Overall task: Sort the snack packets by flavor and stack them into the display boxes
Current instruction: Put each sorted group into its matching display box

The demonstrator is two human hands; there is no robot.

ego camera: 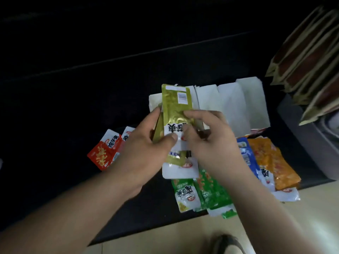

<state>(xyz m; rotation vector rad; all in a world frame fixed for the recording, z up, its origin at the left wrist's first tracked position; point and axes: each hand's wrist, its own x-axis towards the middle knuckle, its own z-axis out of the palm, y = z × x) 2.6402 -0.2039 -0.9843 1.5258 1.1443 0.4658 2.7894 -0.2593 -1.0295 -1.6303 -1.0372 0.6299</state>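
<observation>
Head view. Left hand (145, 143) and right hand (211, 142) meet at mid-frame, both grasping one upright gold packet (176, 109). The left thumb presses its printed face while the fingers curl behind. The right fingers curl over its right edge and pinch it. A second gold edge shows just behind the packet on the left-hand side; whether it is a separate packet cannot be told.

Beyond the hands stands the box (229, 101), white, its flaps raised. Left of the left hand lie red packets (105, 153). A white packet (179, 171) lies directly under both hands. Green packets (201, 193) lie beneath the right wrist, overlapping one another. Right of the right hand lie a blue packet (245, 154) and orange packets (271, 160), touching. All rest on a dark mat (73, 107).

Far right of the right hand is a grey bin (311, 143), with brown bags (308, 57) above it. Pale floor (183, 231) and a shoe (225, 242) show below the arms.
</observation>
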